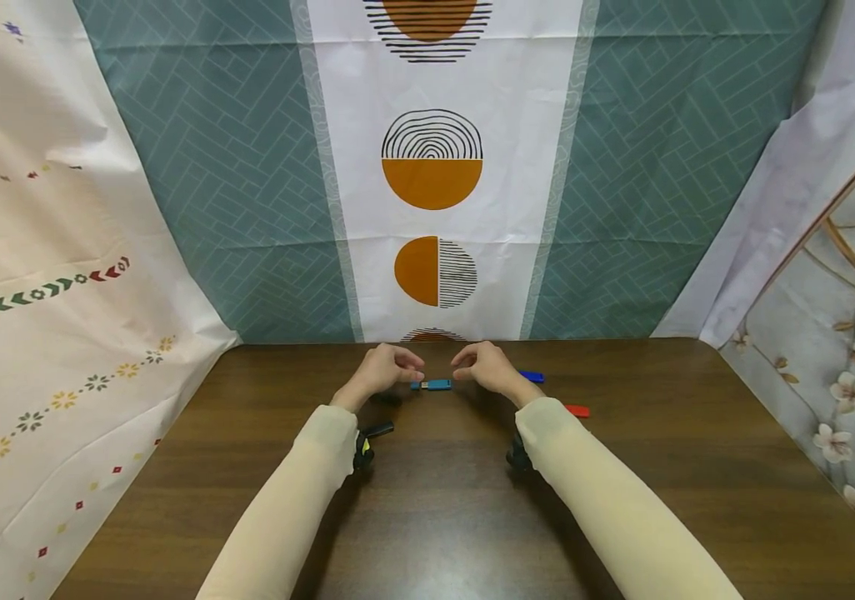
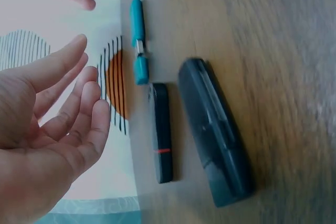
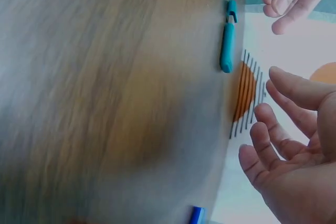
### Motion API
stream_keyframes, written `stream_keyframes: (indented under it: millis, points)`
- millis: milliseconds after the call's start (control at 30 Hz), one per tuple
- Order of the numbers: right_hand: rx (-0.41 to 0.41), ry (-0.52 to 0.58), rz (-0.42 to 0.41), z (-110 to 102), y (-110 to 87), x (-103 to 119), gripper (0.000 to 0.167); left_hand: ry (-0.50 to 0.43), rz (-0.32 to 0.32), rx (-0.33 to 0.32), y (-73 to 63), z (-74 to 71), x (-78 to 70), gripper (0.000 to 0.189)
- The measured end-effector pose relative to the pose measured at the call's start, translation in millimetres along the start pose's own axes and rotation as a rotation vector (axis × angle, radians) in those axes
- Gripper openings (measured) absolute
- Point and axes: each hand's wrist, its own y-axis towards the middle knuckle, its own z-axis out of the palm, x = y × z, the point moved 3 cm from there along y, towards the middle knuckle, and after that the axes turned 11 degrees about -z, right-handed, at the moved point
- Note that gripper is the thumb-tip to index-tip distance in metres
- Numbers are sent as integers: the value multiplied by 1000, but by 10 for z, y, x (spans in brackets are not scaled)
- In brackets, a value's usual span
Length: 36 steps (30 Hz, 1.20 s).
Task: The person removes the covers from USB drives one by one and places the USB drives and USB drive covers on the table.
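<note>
A teal USB flash drive [image 1: 438, 385] lies on the table between the two hands, its metal plug bare. Its small teal cap [image 2: 140, 72] sits at the plug's end, and a bit of metal shows between them in the left wrist view. My left hand [image 1: 388, 369] hovers near the cap side with loosely bent fingers and nothing in them. On the other side, near the drive's body, my right hand [image 1: 489, 367] is likewise above the table, fingers parted and holding nothing.
Left of the drive lie a slim black stick with a red band [image 2: 161, 129] and a larger black stick [image 2: 215, 129]. A blue stick [image 1: 532, 377] and a red one [image 1: 579, 411] lie by the right forearm. Patterned cloth [image 1: 442, 200] hangs behind the wooden table [image 1: 435, 517].
</note>
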Motion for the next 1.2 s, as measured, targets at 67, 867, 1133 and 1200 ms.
stream_keyframes:
  millis: [67,867,1133,1200]
  points:
    - [8,16,-9,-50,-45,31,23,-27,13,10,-14,-1,-22,25]
    - [18,-19,-144,-379,-766,160,21,-223,174,159,-423,214,-427,27]
    - [7,-44,-155,-508,-1041,125,22,-236,184,210,-490,339,-509,27]
    - [1,-58,-157,-533,-1094,116,23,-239,184,224,-505,370,-534,26]
